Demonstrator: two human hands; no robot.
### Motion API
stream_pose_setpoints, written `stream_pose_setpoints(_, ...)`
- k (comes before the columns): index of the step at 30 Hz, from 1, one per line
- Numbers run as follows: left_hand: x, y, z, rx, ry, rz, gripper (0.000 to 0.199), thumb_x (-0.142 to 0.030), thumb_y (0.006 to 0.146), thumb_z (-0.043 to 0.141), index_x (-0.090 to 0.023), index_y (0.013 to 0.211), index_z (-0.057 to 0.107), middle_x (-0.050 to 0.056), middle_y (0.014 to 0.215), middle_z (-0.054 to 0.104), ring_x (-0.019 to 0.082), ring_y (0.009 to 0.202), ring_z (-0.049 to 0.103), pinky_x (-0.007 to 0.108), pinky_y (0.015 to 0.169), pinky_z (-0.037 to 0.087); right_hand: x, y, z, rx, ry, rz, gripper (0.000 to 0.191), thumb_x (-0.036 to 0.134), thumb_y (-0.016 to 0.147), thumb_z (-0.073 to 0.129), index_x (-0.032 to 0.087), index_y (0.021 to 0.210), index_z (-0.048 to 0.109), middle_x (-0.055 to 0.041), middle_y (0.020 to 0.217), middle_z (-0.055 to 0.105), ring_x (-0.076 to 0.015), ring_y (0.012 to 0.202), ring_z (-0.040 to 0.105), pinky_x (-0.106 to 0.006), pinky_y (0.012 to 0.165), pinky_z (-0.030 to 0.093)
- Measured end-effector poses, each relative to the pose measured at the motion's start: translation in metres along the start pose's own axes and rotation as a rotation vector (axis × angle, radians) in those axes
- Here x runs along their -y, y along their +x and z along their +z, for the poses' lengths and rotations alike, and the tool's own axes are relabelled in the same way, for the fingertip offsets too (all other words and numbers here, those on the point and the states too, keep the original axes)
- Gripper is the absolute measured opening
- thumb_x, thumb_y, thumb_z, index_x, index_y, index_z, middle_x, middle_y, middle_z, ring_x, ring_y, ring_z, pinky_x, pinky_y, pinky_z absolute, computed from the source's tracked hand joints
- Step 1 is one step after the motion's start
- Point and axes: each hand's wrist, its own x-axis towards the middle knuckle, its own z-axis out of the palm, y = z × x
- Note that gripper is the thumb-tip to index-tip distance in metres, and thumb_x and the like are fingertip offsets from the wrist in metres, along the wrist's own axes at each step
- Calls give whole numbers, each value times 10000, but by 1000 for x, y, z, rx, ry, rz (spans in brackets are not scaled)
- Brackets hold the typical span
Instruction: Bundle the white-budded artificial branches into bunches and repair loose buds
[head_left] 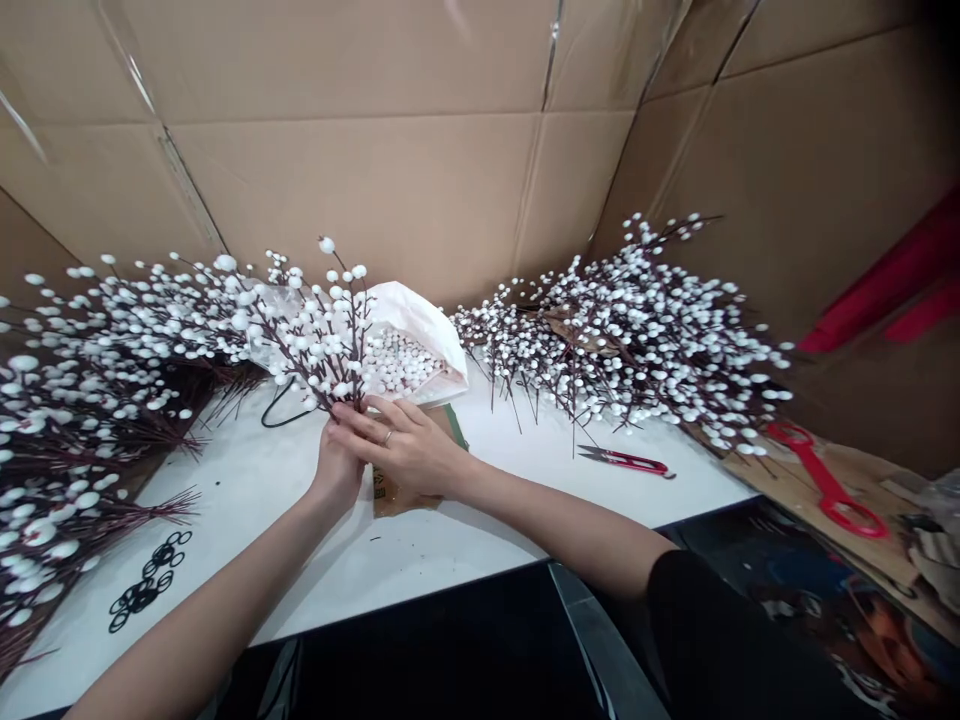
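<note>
A bunch of artificial white berry stems (pixel 307 345) stands nearly upright, its dark stalks gathered low in both hands. My left hand (pixel 339 468) is closed around the stalks from the left, partly covered by the other hand. My right hand (pixel 412 445), with a ring on one finger, lies across from the right, its fingers wrapped over the stalks. Behind the hands an open white bag (pixel 427 320) holds many small white berries. Under the right hand is a piece of brown cardboard (pixel 405 503) with printing on it.
Piles of berry stems lie left (pixel 45 480) and right (pixel 630 340) on the white table (pixel 480 560). Black rubber rings (pixel 142 590) lie front left. Red thread snips (pixel 626 460) lie right, with a red plastic tool (pixel 829 485) beyond. Cardboard walls (pixel 360 60) close off the back.
</note>
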Motion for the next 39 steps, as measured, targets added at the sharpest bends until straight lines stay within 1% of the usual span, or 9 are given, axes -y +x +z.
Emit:
stream_pose_setpoints(2, -5, 0, 1, -56, 6, 21, 178, -272, 852, 601, -185, 729, 508, -73, 490, 414, 50, 360, 406, 166, 327, 250, -10, 3, -10, -20, 36, 42, 458, 149, 921, 416, 259, 1361, 482, -21, 1467, 436, -251, 1230, 489, -380, 933, 449)
stream_pose_setpoints(4, -10, -1, 2, -32, -12, 17, 250, -337, 893, 519, -185, 701, 474, -94, 460, 288, 36, 325, 252, 167, 318, 175, -30, 3, -24, 25, 37, 233, 377, 189, 932, 411, 221, 1280, 554, -77, 1315, 592, -226, 1107, 570, -359, 883, 461)
stream_pose_setpoints(7, -16, -1, 2, 47, -57, -19, 234, -334, 893, 448, -189, 712, 471, -92, 474, 262, 50, 341, 200, 168, 328, 160, -66, -9, -46, 336, -120, 846, 349, 325, 964, 371, 172, 1147, 625, -127, 1086, 690, -233, 1001, 627, -352, 874, 454)
stream_pose_setpoints(11, -16, 0, 0, 61, -75, -22, 134, -262, 826, 461, -185, 720, 489, -88, 477, 269, 56, 349, 211, 163, 334, 160, -95, -46, -52, 563, -200, 1138, 315, 324, 899, 495, 89, 920, 704, -211, 906, 700, -296, 880, 679, -354, 743, 485)
stream_pose_setpoints(14, -14, -1, -1, 70, -84, -23, 91, -241, 797, 476, -185, 729, 498, -88, 479, 278, 58, 352, 220, 162, 335, 162, -99, -69, -41, 674, -176, 1198, 275, 319, 851, 581, 86, 922, 707, -212, 959, 694, -305, 912, 677, -351, 734, 489)
stream_pose_setpoints(20, -16, -1, -1, 76, -87, -22, 80, -249, 779, 496, -187, 730, 491, -92, 477, 279, 57, 354, 212, 165, 336, 160, -105, -84, -29, 736, -85, 1254, 268, 354, 918, 524, 127, 983, 651, -85, 985, 680, -178, 887, 647, -334, 764, 503)
stream_pose_setpoints(26, -17, 0, -1, 75, -92, -19, 81, -256, 773, 503, -187, 731, 493, -94, 473, 276, 57, 354, 212, 166, 338, 154, -104, -86, -39, 679, -109, 1262, 270, 246, 915, 427, 129, 932, 670, -121, 920, 688, -201, 876, 653, -251, 656, 418)
stream_pose_setpoints(31, -18, 0, -2, 79, -99, -15, 85, -259, 775, 498, -187, 730, 499, -95, 466, 274, 57, 351, 211, 167, 341, 146, -93, -85, -48, 635, -203, 1244, 324, 241, 914, 365, 133, 1015, 653, -145, 911, 684, -247, 857, 659, -270, 622, 379)
stream_pose_setpoints(39, -19, 0, -2, 86, -96, -16, 84, -254, 777, 492, -185, 731, 505, -93, 460, 277, 55, 347, 210, 168, 339, 138, -93, -94, -60, 716, -235, 1200, 227, 201, 845, 458, 155, 895, 674, -126, 874, 685, -227, 795, 655, -260, 579, 351)
